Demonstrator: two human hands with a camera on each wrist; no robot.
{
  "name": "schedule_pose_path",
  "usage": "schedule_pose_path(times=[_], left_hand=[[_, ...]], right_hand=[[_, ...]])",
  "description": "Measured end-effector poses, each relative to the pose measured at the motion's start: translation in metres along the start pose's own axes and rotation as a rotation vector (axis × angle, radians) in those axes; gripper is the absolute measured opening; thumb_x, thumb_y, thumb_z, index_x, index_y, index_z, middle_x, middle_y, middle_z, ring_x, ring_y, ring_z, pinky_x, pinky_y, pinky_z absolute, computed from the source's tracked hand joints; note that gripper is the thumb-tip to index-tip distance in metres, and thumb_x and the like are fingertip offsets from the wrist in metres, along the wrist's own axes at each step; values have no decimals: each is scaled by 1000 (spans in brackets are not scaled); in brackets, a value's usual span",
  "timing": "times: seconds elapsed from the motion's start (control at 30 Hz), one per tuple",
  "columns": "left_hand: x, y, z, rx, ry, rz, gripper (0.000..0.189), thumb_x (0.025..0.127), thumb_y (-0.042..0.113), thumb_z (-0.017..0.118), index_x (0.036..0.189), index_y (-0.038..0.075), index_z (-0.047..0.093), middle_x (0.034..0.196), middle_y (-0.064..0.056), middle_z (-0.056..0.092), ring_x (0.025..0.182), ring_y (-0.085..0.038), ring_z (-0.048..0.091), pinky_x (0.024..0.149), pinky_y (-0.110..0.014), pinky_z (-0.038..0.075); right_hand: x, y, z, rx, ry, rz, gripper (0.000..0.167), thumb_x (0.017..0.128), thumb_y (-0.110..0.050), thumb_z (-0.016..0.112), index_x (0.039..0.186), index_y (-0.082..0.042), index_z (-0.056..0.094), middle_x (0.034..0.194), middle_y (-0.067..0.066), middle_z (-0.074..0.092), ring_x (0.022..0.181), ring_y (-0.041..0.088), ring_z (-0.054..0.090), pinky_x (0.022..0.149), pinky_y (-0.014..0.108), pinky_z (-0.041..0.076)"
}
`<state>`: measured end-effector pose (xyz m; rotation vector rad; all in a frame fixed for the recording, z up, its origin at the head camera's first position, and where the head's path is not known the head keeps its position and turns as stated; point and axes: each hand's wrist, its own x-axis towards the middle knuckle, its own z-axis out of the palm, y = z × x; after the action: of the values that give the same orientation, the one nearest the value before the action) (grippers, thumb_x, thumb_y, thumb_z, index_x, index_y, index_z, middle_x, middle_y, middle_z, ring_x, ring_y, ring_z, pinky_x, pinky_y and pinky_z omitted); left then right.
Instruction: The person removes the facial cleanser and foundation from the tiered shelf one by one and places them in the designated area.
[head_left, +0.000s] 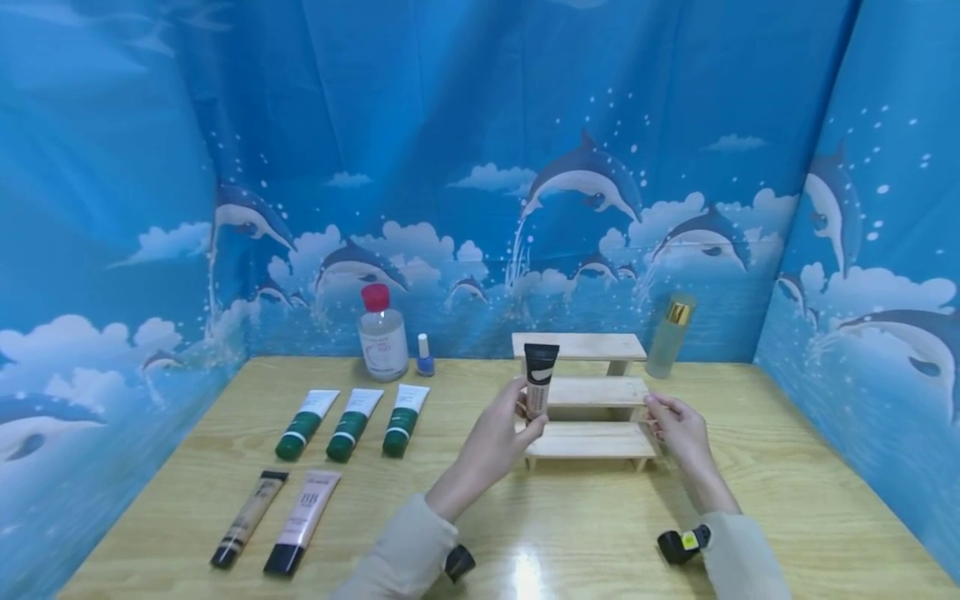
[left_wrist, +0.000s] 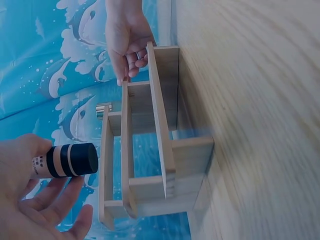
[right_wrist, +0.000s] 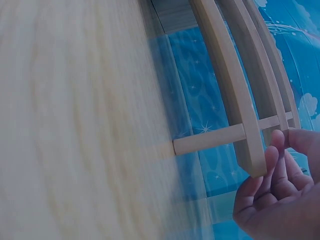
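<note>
My left hand (head_left: 491,433) grips a small cosmetic tube (head_left: 539,379), beige with black ends, in front of the wooden three-step display rack (head_left: 588,440). In the left wrist view the tube's black cap (left_wrist: 84,159) points at the rack, with a gap between them. At the rack's right side, my right hand (head_left: 682,429) pinches the end of the middle step (right_wrist: 276,107) between thumb and fingers. The rack stands upright on the wooden table (head_left: 585,525), and the three steps hold nothing.
Three green-and-white tubes (head_left: 350,425) lie on the left, with a beige tube (head_left: 249,518) and a pink BB tube (head_left: 303,521) nearer. Behind stand a red-capped bottle (head_left: 385,342) and blue nail polish (head_left: 425,357). A gold-collared bottle (head_left: 667,342) stands right of the rack.
</note>
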<state>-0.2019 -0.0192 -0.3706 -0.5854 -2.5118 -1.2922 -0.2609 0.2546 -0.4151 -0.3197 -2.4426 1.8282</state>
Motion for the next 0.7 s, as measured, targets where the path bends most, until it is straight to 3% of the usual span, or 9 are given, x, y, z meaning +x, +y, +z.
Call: schedule_pose_path(times=[0.23,0.4,0.7], left_hand=[[-17,-4,-12,14,-5,-59,48,91,16,63,134,5,44,107,-3,61,90,-12,59,80,-33,55],[-25,-7,-18,22,-3,-87,52,91,16,64,136,4,42,106,-3,61,90,-12,59,80,-36,55],[-48,-12,-34,30,-24,-231,54,90,21,66,136,4,43,105,-3,62,91,-13,59,82,-41,53]], right_hand=[[0,-1,0,10,1,-2,52,98,-34,50,135,2,46,75,-15,58,67,-2,53,63,13,49],[0,-1,0,6,4,-2,53,98,-35,50,136,2,46,75,-15,58,67,-2,53,64,13,49],[-1,-1,1,-3,6,-5,53,98,-35,50,135,3,46,75,-14,58,67,-1,53,63,13,48]])
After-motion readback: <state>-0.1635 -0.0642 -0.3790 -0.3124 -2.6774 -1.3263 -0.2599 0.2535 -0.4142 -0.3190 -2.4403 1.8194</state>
